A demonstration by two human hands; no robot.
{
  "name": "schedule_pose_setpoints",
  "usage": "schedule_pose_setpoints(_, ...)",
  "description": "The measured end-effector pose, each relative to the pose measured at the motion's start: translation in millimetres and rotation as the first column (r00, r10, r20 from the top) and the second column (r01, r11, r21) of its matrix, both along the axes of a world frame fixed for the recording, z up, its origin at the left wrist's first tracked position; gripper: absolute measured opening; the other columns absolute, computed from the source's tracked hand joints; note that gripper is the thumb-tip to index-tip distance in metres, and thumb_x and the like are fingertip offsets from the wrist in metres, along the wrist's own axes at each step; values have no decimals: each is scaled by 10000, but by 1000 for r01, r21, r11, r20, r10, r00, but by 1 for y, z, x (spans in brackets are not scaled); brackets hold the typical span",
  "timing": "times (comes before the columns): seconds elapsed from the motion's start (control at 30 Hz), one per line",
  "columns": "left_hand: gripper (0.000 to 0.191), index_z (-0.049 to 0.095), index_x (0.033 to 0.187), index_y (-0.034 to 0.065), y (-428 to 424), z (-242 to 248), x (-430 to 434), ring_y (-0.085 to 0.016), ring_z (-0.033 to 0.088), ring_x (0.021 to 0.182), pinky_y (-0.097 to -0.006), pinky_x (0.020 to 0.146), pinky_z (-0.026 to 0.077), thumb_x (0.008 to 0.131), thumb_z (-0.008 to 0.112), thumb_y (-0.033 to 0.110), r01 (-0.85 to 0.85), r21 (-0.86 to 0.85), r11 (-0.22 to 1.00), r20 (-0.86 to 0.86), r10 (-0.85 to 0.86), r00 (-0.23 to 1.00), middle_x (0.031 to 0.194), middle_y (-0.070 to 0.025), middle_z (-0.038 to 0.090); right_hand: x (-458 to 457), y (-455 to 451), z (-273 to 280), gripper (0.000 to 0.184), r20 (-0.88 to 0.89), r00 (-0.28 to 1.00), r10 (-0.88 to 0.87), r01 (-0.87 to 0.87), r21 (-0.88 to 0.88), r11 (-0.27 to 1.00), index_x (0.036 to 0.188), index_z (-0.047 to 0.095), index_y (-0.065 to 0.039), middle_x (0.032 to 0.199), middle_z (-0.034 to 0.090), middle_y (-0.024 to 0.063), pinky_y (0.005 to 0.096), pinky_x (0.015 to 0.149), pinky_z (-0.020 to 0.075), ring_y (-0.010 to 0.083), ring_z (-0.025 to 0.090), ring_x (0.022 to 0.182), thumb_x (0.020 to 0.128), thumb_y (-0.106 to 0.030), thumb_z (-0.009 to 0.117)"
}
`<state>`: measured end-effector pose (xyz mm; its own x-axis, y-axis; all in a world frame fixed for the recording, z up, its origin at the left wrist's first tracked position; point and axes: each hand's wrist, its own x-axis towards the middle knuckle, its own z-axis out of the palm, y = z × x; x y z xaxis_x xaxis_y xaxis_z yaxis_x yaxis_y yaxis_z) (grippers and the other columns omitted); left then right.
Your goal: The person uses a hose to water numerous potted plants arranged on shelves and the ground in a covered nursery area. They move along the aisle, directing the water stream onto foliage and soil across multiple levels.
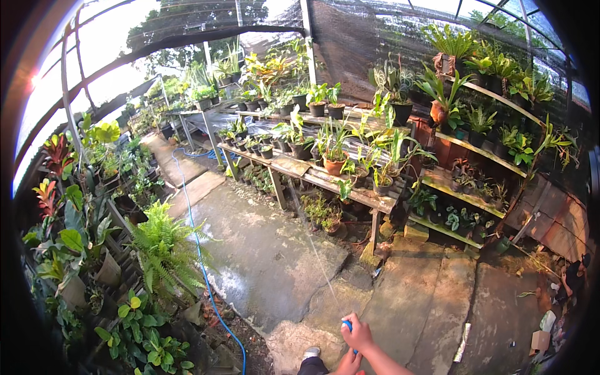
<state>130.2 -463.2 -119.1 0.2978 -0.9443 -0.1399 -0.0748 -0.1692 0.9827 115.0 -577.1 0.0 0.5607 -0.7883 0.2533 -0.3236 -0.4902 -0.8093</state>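
Observation:
My right hand (358,332) is closed around the end of a blue garden hose (347,324), just in front of me. Below it, my left hand (348,363) grips the same hose, partly cut off by the lower edge of the view. From the hose end a thin jet of water (313,246) runs up and leftward towards a wooden plant bench (318,176). Potted plants crowd this bench, among them one in a terracotta pot (335,165). On the concrete floor (262,234), a wet patch shines near the hose's long run (191,211).
A fern (164,248) and leafy plants (145,323) line the left side. Tiered shelves (478,145) of pots stand at right. A person (574,279) is at the far right edge, near a cardboard box (540,341). My shoe (311,352) shows below.

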Motion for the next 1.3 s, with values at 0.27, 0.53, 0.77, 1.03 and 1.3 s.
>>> schedule_pose_setpoints(0.27,388,392,1290,-31,9,-12,-17,-291,572,1095,-385,904,447,979,446,194,-53,-50,997,-27,52,998,1143,-217,582,-4,5,16,248,-139,984,109,-103,48,993,1022,544,-105,736,643,188,478,602,510,402,645,708,809,-222,595)
schedule_pose_setpoints(0.53,355,418,1278,-1,20,-2,-21,-228,605,894,-366,768,473,981,448,191,-35,18,999,25,35,999,983,-155,616,-11,12,13,244,-131,991,32,-27,38,999,1017,537,-119,739,645,190,497,616,501,421,634,704,809,-232,593)
schedule_pose_setpoints(0.77,304,450,1230,25,14,11,-30,-150,554,769,-313,693,460,988,441,209,87,62,994,-56,-84,995,889,-85,579,-26,-4,-15,248,-324,935,-142,199,151,968,1019,530,-105,756,646,209,514,648,492,430,630,737,815,-239,576)
schedule_pose_setpoints(1.03,189,488,1060,24,15,10,-27,-205,582,747,-360,705,465,983,450,192,-25,123,992,-141,42,989,828,-106,590,-14,-2,-17,271,-330,942,-63,129,183,975,1038,524,-101,780,647,221,527,683,487,443,624,768,820,-257,567)
schedule_pose_setpoints(1.3,250,454,1169,2,18,26,-14,-183,560,800,-351,738,461,972,419,153,-31,87,996,-88,39,995,882,-93,576,0,3,-8,265,-299,954,-31,99,215,972,1037,527,-105,769,641,221,529,680,486,446,622,764,821,-253,570)
